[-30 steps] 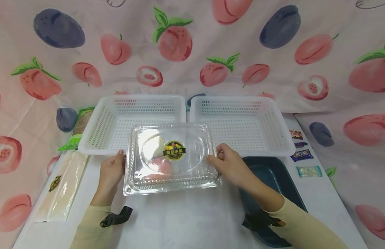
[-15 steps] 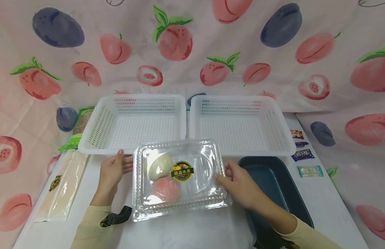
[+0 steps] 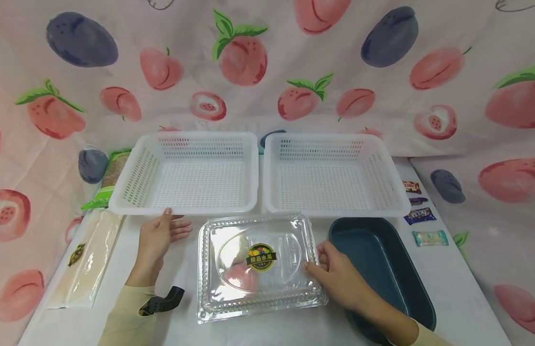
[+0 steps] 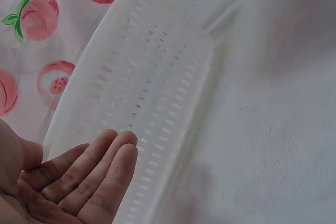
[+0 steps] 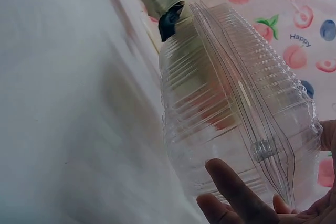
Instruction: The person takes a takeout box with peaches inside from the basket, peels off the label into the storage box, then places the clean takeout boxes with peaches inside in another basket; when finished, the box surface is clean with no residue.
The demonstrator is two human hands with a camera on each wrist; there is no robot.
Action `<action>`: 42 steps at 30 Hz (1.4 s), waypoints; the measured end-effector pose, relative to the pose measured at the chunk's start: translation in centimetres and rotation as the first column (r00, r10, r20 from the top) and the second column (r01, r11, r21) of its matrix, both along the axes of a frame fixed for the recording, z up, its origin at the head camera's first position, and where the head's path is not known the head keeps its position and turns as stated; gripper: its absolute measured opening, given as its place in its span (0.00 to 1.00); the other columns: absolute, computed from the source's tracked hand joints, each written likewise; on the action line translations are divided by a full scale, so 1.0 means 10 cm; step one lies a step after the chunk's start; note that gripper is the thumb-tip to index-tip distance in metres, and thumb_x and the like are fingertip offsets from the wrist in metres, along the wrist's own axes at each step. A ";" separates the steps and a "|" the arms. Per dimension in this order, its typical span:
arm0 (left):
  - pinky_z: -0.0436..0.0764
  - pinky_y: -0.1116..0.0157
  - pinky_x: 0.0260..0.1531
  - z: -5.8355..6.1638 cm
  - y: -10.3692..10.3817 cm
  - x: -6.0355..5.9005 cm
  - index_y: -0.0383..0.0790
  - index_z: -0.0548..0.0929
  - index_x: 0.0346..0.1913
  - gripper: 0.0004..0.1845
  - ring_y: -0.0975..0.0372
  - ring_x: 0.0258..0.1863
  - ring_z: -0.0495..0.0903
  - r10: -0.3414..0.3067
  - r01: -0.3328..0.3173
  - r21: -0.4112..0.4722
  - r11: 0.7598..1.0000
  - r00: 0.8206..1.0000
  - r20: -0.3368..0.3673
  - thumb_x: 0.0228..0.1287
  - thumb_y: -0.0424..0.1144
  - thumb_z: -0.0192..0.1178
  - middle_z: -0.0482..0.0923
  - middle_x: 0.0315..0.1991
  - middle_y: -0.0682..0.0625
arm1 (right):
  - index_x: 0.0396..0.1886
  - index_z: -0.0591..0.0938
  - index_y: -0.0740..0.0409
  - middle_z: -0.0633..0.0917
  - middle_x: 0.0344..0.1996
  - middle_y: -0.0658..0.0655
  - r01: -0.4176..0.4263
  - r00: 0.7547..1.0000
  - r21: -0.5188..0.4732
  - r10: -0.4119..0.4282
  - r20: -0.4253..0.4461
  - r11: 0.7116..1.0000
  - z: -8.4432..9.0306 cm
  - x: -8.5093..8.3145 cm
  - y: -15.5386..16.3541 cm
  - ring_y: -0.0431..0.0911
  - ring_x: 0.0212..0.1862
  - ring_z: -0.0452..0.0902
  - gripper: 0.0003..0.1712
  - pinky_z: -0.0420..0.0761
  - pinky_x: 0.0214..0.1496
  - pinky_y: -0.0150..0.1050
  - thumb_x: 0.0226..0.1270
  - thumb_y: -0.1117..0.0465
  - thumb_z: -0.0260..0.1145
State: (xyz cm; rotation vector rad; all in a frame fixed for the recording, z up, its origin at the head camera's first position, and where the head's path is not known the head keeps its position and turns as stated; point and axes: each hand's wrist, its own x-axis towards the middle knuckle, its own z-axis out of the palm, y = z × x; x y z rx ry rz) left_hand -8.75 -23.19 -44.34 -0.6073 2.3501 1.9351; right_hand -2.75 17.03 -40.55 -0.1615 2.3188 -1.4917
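Clear box: a shallow, lidded container [image 3: 282, 276] of thin, glossy see-through plastic, rectangular with rounded corners.
Box lid: a raised oval is moulded into the top, with bright glare over its left part and along the near edge.
Box sides: crimped and ribbed; from the right wrist, the lid and base flanges run together as a double rim with a round stud [image 5: 265, 149] on it.
Box sticker: a round, dark badge [image 3: 261, 257] with coloured fruit, gold edging and a band of Chinese characters, right of the lid's middle.
Box contents: a rounded pink item [image 3: 241, 278] in the left half, with a pale greenish shape dimly visible behind it; the plastic blurs both.
Box place: in front of the two white baskets, left of the dark blue tray [image 3: 380, 250], over the white-covered counter [image 3: 259, 334]; I cannot tell whether its left end touches the cloth.
Right hand: this hand [image 3: 338, 276] grips the box's right end, thumb on top, fingers reaching round the side and underneath.
Left hand: this hand [image 3: 157, 242] holds nothing, fingers extended and relaxed, apart from the box and close to the left basket [image 3: 185, 210]; contact with the rim is unclear.
Right basket: white and slotted like its neighbour, this one [image 3: 336, 212] stands just behind the box.
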 end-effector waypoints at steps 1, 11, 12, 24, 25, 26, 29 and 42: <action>0.90 0.70 0.41 0.00 0.00 0.00 0.20 0.77 0.64 0.36 0.70 0.33 0.90 0.001 -0.001 0.000 1.000 1.000 0.002 0.86 0.55 0.39 0.92 0.43 0.42 | 0.50 0.73 0.66 0.79 0.24 0.50 0.010 1.000 0.016 -0.010 0.000 1.000 -0.02 0.01 0.00 0.35 0.25 0.72 0.18 0.74 0.26 0.29 0.71 0.58 0.68; 0.91 0.70 0.41 0.03 0.00 0.00 0.21 0.77 0.65 0.36 0.70 0.32 0.90 0.009 -0.009 0.013 1.000 1.000 0.013 0.86 0.55 0.40 0.92 0.39 0.48 | 0.46 0.74 0.63 0.69 0.21 0.47 0.019 1.000 0.084 -0.019 -0.001 0.996 -0.21 0.10 0.05 0.34 0.21 0.62 0.18 0.65 0.22 0.29 0.69 0.57 0.70; 0.91 0.69 0.42 0.03 0.00 0.00 0.21 0.77 0.65 0.35 0.70 0.32 0.90 0.012 -0.012 0.016 1.000 1.000 0.015 0.86 0.55 0.40 0.92 0.38 0.49 | 0.45 0.73 0.63 0.69 0.21 0.47 0.019 1.000 0.089 -0.019 0.002 0.996 -0.22 0.10 0.06 0.35 0.22 0.62 0.18 0.65 0.22 0.29 0.70 0.56 0.70; 0.91 0.69 0.40 0.00 -0.01 0.00 0.21 0.76 0.66 0.36 0.70 0.33 0.91 0.006 -0.007 0.014 1.000 1.000 0.024 0.86 0.56 0.40 0.92 0.40 0.47 | 0.41 0.70 0.59 0.67 0.21 0.48 -0.062 0.995 0.190 0.046 0.089 0.980 -0.22 0.06 0.07 0.39 0.23 0.61 0.20 0.61 0.22 0.30 0.72 0.50 0.67; 0.91 0.69 0.40 0.00 -0.02 0.00 0.21 0.76 0.66 0.36 0.70 0.33 0.91 0.004 -0.004 0.012 1.000 1.000 0.022 0.86 0.56 0.40 0.92 0.40 0.47 | 0.41 0.70 0.59 0.68 0.21 0.49 -0.069 0.994 0.195 0.052 0.094 0.978 -0.22 0.06 0.07 0.40 0.23 0.61 0.20 0.62 0.22 0.31 0.72 0.49 0.67; 0.91 0.69 0.40 0.00 -0.02 0.00 0.21 0.76 0.66 0.36 0.69 0.33 0.91 0.002 -0.002 0.010 1.000 1.000 0.020 0.86 0.56 0.40 0.92 0.40 0.47 | 0.42 0.71 0.59 0.68 0.22 0.49 -0.077 0.993 0.202 0.058 0.098 0.976 -0.22 0.06 0.07 0.40 0.24 0.62 0.20 0.62 0.22 0.31 0.72 0.49 0.67; 0.91 0.70 0.40 0.01 -0.01 0.00 0.21 0.76 0.65 0.36 0.70 0.33 0.91 -0.003 0.003 0.005 1.000 1.000 0.016 0.86 0.56 0.40 0.92 0.41 0.46 | 0.46 0.72 0.61 0.70 0.23 0.50 -0.099 0.991 0.205 0.077 0.110 0.974 -0.23 0.06 0.09 0.42 0.25 0.63 0.23 0.63 0.22 0.32 0.73 0.47 0.67; 0.90 0.70 0.42 0.03 -0.03 0.07 0.21 0.75 0.66 0.32 0.70 0.36 0.90 -0.044 0.044 -0.003 0.999 0.998 0.038 0.87 0.50 0.40 0.91 0.47 0.43 | 0.57 0.77 0.65 0.87 0.44 0.55 -0.116 0.984 0.254 0.077 0.159 0.960 -0.19 -0.01 0.12 0.46 0.46 0.83 0.29 0.86 0.45 0.47 0.72 0.46 0.70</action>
